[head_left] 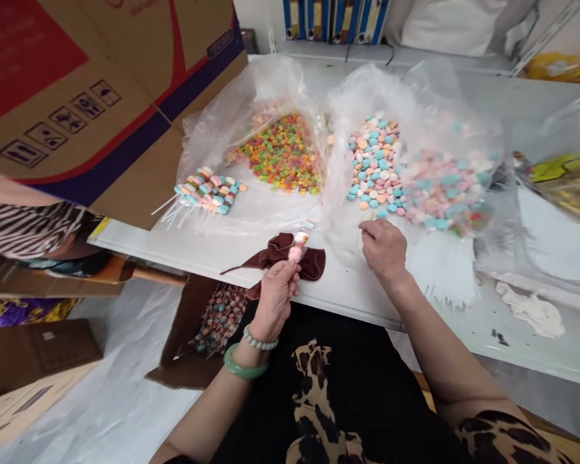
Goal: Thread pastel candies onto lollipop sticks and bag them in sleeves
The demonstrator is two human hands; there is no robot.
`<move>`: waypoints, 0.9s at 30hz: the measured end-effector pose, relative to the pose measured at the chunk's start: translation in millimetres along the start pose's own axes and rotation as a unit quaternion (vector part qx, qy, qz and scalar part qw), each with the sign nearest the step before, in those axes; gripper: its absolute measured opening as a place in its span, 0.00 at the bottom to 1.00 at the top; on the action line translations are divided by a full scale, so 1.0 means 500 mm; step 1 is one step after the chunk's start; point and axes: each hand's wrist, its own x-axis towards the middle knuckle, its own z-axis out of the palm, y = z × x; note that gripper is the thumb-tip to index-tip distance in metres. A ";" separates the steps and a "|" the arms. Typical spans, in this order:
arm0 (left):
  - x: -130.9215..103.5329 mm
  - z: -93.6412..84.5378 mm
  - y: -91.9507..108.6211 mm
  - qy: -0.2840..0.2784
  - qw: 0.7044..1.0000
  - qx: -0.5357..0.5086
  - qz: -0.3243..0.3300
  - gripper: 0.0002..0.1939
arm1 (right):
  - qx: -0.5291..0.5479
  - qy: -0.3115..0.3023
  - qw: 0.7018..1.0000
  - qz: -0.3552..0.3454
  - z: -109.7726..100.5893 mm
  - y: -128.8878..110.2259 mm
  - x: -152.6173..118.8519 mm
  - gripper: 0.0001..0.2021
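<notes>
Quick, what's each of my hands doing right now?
Left hand: closed, holding a candy skewer.
Right hand: fingers curled near the pastel candies; can't tell whether it grips anything.

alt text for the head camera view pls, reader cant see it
A person's left hand holds a short candy skewer over a brown cloth, while the right hand is at the edge of a pile of pastel candies. Beyond are small colorful ring candies on clear plastic, and finished-looking skewers beside a large cardboard box.
</notes>
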 end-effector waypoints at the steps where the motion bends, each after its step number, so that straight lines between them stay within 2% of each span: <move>1: 0.000 0.004 -0.003 -0.004 1.000 -0.003 -0.003 0.18 | 0.011 0.007 0.999 -0.038 -0.005 -0.040 -0.013 0.12; 4: -0.003 0.012 -0.009 -0.015 1.000 -0.024 0.014 0.17 | 0.026 0.011 0.987 -0.157 -0.005 -0.158 -0.051 0.12; 7: -0.007 0.009 -0.012 -0.023 0.998 -0.039 0.039 0.20 | 0.028 0.024 0.982 -0.185 0.013 -0.220 -0.076 0.11; 11: -0.004 -0.011 -0.018 -0.060 0.997 -0.025 0.030 0.19 | 0.035 0.030 0.983 -0.179 0.032 -0.221 -0.088 0.12; 15: 0.002 -0.023 -0.023 -0.074 0.996 -0.020 0.046 0.17 | 0.093 0.009 0.987 -0.133 0.031 -0.212 -0.085 0.12; 20: 0.000 -0.024 -0.019 -0.098 0.993 0.013 0.068 0.18 | 0.015 0.054 0.983 -0.174 0.027 -0.218 -0.079 0.15; 27: 0.001 -0.030 -0.010 -0.075 0.995 0.007 0.069 0.19 | 0.081 -0.024 0.975 -0.208 0.043 -0.210 -0.098 0.16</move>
